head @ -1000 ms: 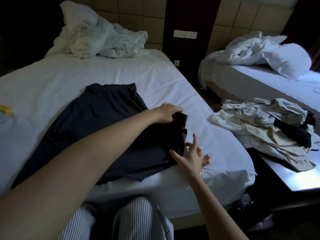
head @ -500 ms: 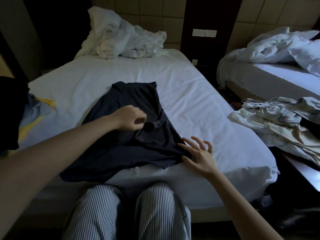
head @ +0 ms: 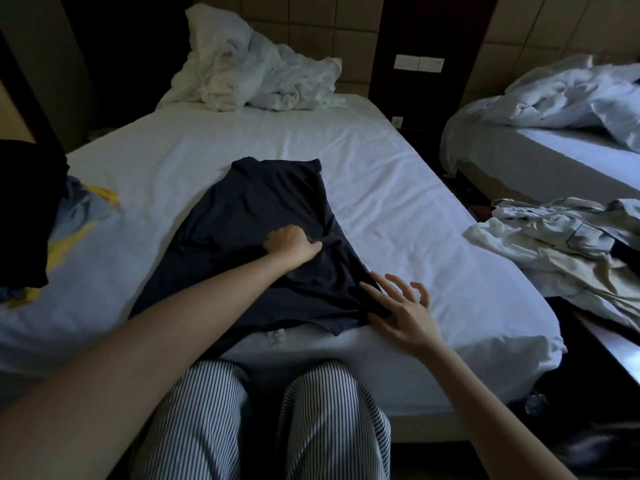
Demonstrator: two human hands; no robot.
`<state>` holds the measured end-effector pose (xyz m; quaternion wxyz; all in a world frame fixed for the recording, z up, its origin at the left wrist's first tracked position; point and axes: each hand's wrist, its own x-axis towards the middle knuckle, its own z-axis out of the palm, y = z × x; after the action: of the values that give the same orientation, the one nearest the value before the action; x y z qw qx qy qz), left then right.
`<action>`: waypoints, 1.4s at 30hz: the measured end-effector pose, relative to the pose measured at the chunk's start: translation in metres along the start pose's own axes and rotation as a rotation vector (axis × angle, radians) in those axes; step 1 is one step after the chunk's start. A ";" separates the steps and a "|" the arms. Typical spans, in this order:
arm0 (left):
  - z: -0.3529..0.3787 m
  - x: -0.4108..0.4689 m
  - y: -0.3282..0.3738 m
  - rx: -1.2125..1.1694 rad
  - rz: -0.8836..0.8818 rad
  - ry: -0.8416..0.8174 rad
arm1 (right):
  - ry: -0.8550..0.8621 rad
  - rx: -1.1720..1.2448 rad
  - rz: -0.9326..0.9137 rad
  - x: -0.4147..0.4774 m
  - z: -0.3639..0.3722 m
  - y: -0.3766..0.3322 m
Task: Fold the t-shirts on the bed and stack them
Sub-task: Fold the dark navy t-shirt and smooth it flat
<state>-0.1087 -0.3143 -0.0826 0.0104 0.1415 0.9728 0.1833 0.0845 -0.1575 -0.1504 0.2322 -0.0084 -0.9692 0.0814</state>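
A dark navy t-shirt (head: 263, 216) lies spread on the white bed (head: 398, 216) in front of me, its right sleeve folded inward. My left hand (head: 292, 244) rests on the middle of the shirt with fingers curled, pinching the folded sleeve fabric. My right hand (head: 398, 306) lies with spread fingers at the shirt's near right corner, by the bed's front edge. At the far left of the bed sit a black garment (head: 24, 209) and a pale blue and yellow garment (head: 79, 216).
A crumpled white duvet (head: 252, 74) is heaped at the head of the bed. A second bed (head: 554, 157) stands to the right across a narrow gap. A pile of pale clothes (head: 561, 251) lies on a surface at right. My striped trousers (head: 263, 420) press against the bed's front.
My left hand carried the right sleeve inward from the shirt's right edge to its middle. The view swung left, showing the garments at the far left. My right hand stayed at the near corner.
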 end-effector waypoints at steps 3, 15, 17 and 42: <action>0.007 -0.007 -0.003 -0.010 0.109 0.021 | 0.007 -0.010 -0.029 0.001 0.003 0.002; -0.001 0.003 0.000 -0.838 0.008 -0.149 | 0.016 -0.013 -0.042 0.000 0.005 0.004; -0.003 -0.001 -0.002 -0.886 -0.045 -0.426 | 0.011 -0.002 -0.037 -0.001 0.005 0.004; -0.026 -0.027 -0.063 -0.197 0.273 -0.278 | 0.016 0.043 -0.098 0.000 0.001 0.003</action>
<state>-0.1014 -0.3873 -0.0818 0.1332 0.2941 0.9112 0.2560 0.0841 -0.1552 -0.1517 0.2437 0.0436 -0.9646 0.0906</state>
